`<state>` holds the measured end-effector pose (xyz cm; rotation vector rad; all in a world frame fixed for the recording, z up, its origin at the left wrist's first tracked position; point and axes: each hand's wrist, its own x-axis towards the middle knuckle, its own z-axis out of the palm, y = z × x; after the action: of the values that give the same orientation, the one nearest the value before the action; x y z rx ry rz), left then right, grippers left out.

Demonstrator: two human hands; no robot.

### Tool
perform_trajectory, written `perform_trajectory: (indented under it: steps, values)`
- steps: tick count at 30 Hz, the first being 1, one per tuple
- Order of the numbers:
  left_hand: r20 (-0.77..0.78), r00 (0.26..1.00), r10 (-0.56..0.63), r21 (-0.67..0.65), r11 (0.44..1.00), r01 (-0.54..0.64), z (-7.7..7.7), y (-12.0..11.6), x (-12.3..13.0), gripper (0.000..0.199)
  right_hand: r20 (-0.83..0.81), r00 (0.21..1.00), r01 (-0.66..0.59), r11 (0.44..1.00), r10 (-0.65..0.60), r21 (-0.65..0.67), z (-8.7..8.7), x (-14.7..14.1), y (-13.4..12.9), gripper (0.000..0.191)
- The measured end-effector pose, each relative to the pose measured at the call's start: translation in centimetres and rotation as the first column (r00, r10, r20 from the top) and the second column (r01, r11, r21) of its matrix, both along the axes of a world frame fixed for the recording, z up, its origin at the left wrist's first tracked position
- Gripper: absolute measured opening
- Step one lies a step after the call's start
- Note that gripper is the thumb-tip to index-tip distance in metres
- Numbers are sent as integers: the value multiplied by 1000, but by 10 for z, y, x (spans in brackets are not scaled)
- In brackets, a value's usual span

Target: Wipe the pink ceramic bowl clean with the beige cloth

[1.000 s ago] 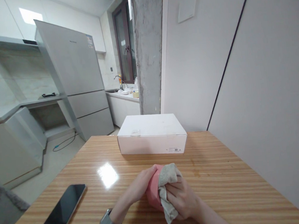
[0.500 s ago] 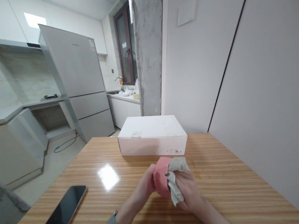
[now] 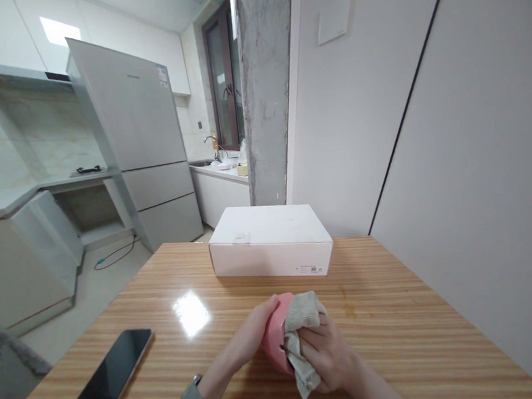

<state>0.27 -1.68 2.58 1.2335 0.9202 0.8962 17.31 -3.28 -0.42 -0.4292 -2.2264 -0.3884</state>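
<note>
A glossy pink bowl is held tilted on its side above the wooden table, its mouth turned to the right. My left hand is closed round its outer left side, thumb near the upper edge. A grey-beige cloth is bunched in my right hand, which presses it against the mouth of the bowl. Part of the cloth hangs below the fingers. The bowl's inside is mostly hidden by the cloth, and a small dark spot shows at its edge.
A closed white box lies on the wooden table beyond my hands. At the left, a black phone rests on the tabletop. A fridge and kitchen counters stand behind, with a concrete pillar beside them.
Both hands have moved slightly down and left with the bowl and cloth. The bowl has tilted further, and the cloth hangs lower at its mouth.
</note>
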Motion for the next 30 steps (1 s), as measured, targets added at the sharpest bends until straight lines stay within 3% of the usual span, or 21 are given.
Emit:
perform_trajectory:
  steps: [7, 10, 14, 18, 22, 27, 30]
  values:
    - [5, 996, 87, 103, 991, -87, -10, 1, 0, 44, -9, 998, 63, 998, -63, -29, 1, 5, 3, 19]
    - [124, 991, -39, 87, 996, 28, -9, -2, 1, 44, -53, 991, 115, 990, -119, -88, -1, 8, 3, 20]
    - [366, 903, -224, 18, 972, 234, -15, -3, 6, 49, -132, 977, 144, 972, -170, -185, 0, 14, 5, 21]
    - [459, 875, -154, -95, 971, 220, -21, 2, 9, 46, -95, 986, 129, 986, -139, -105, 4, 13, 3, 26]
    - [431, 902, -30, -250, 956, 151, -15, 3, 6, 51, -7, 1000, 27, 999, -27, 43, 6, 1, -4, 31]
    - [238, 963, -130, -213, 960, 182, 3, -4, 0, 48, 51, 998, -49, 996, 46, 73, 1, -7, -9, 31]
    - [131, 986, -102, -173, 977, 124, 4, -5, -2, 42, 47, 997, -55, 998, 53, 35, -1, -3, -7, 28]
